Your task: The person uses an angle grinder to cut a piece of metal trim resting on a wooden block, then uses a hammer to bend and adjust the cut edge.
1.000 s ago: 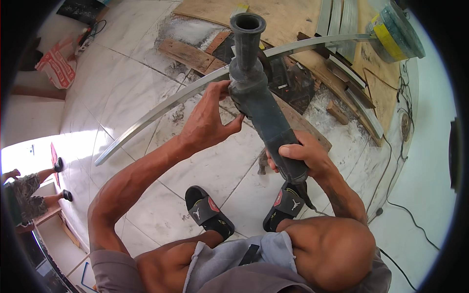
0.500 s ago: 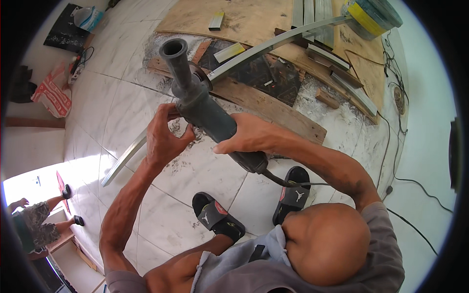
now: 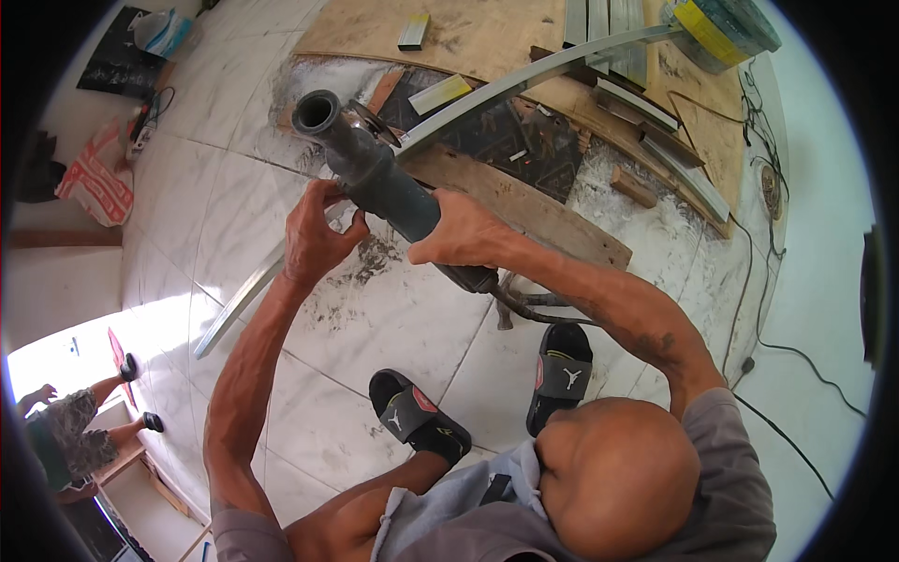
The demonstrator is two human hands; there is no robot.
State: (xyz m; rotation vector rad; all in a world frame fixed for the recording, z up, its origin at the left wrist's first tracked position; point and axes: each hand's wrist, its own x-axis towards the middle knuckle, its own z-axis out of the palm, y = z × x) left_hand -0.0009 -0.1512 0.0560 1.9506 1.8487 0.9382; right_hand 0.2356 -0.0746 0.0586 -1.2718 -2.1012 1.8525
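My right hand (image 3: 459,229) wraps round the dark green body of an angle grinder (image 3: 407,211). The grinder is tilted, with its hollow round end up at the left and its cord trailing under my right forearm. The edge of its disc (image 3: 375,122) shows beside a long, square metal tube (image 3: 487,92). That tube slants from the far right, passes under the grinder and runs down to the left. My left hand (image 3: 318,234) has its fingers curled on the tube just left of the grinder, thumb apart; the grip is partly hidden.
A plywood sheet (image 3: 375,37) carries metal offcuts and a bucket (image 3: 716,37), on which the tube's far end rests. A wooden plank (image 3: 534,211) lies on the dusty tiles. Cables (image 3: 749,281) run along the right wall. Another person (image 3: 75,431) is at the far left.
The grinder has shifted slightly left and tilted, so its disc edge shows more beside the tube. My right hand has moved with it; my left hand stays near the same spot on the tube.
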